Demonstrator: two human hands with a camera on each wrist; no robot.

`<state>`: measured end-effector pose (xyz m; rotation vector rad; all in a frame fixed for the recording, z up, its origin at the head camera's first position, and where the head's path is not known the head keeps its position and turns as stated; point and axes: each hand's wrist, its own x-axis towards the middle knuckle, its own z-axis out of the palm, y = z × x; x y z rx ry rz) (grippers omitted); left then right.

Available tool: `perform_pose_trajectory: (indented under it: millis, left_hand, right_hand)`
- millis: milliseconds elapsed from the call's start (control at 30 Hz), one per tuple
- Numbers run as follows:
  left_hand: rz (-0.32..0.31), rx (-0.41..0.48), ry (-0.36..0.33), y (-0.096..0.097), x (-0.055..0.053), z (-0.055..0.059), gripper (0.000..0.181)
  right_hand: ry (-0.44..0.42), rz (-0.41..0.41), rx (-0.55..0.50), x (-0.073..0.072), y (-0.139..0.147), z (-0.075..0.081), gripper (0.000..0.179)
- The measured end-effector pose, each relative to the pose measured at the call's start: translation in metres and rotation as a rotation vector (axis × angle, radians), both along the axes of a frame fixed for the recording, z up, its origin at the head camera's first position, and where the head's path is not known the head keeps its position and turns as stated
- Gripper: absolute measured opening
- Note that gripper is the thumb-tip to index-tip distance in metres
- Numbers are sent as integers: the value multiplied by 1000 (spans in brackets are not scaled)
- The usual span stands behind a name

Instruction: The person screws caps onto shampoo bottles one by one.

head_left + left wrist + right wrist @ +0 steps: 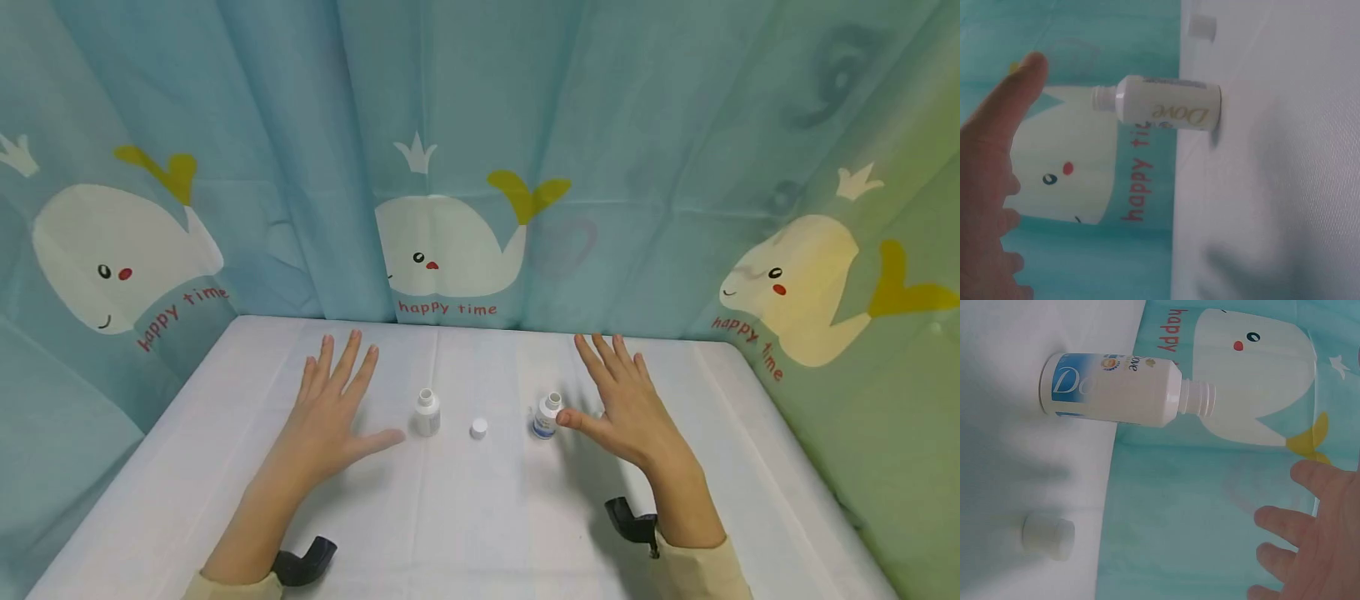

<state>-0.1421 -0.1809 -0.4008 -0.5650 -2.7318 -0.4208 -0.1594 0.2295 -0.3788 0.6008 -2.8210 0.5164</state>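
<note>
Head view: left hand [322,425] and right hand [633,417] both wide, fingers splayed, thumbs out, nothing held. Right thumb overlaps the right bottle [545,417] in this view, but right wrist view shows no finger on it; left wrist view likewise has the left thumb apart from the left bottle [427,414]. Step, as judged: hands-off hover over uncapped bottles, no handling under way. Next move, if one gets picked up, probably calls for lowering a hand and narrowing thumb and fingers round a bottle body, or a fingertip pinch for a cap. Both bottles upright, mouths bare, on the white table [450,517], one left, one right. Middle cap [478,428] sits between them; right cap [1047,536] is right of the right bottle, mostly behind the hand in head view. Bottles: smooth white, likely plastic, cylindrical, sloped shoulders, narrow ridged necks; Dove lettering gold-ish on left one, white on blue on right one. Caps: short white cylinders, should pinch easily. Table cover faintly grained, creased. Far side: teal curtain [630,125], soft folds, printed whales [453,246]. Near side: black wrist mounts [306,562], beige sleeves [701,571]
</note>
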Motion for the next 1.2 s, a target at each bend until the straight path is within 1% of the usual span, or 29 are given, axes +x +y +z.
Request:
perform_pose_trajectory:
  millis: [267, 500, 733, 933, 1067, 1200]
  left_hand:
    - [-12, 10, 6, 2, 2, -2, 111]
    - [-21, 26, -39, 5, 7, 0, 109]
    - [-52, 20, 15, 6, 11, -1, 108]
    - [-78, 32, 42, 10, 10, 1, 108]
    - [-101, 35, 49, 14, 8, 3, 106]
    - [-118, 55, 34, 18, 9, 3, 105]
  right_hand:
    - [-22, 19, -27, 2, 0, 0, 109]
    - [-69, 43, -44, 1, 3, -4, 113]
    - [-88, 48, -59, 2, 5, -9, 116]
    - [-96, 44, -48, 1, 8, -6, 115]
    - [-127, 28, -44, 0, 12, -3, 114]
    - [-141, 33, -44, -3, 15, -1, 110]
